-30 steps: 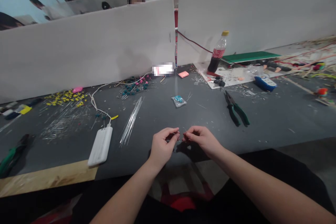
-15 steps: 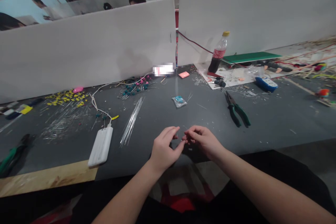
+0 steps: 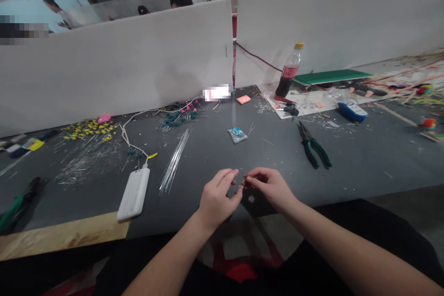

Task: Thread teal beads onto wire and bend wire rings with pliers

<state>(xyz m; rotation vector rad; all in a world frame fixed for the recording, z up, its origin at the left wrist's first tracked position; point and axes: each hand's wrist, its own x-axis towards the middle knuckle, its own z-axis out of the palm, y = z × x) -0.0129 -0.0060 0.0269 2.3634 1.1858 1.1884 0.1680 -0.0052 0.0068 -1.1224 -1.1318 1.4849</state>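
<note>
My left hand [image 3: 218, 195] and my right hand [image 3: 271, 188] meet fingertip to fingertip just above the near edge of the table. Between them is a very thin piece of wire [image 3: 240, 187], only faintly visible. The right thumb and forefinger pinch it, and the curled left fingers and thumb close around its other end; the fingertips partly hide it. Beyond the hands lies a small clear bag with blue bits [image 3: 237, 133], with a few short wires beside it. To the left rests a bundle of straight wires [image 3: 175, 162].
Green-handled pliers [image 3: 314, 145] lie to the right, another pair [image 3: 19, 206] at far left. A white power bank [image 3: 133, 194] with a cable sits left. Yellow pieces [image 3: 88, 129], teal pieces [image 3: 169, 120], a cola bottle [image 3: 289, 71] and a white partition [image 3: 121, 64] stand farther back.
The right hand's fingers have shifted slightly and closed more tightly together. A thin arc of wire above the fingertips shows less now. The left hand stays almost in place.
</note>
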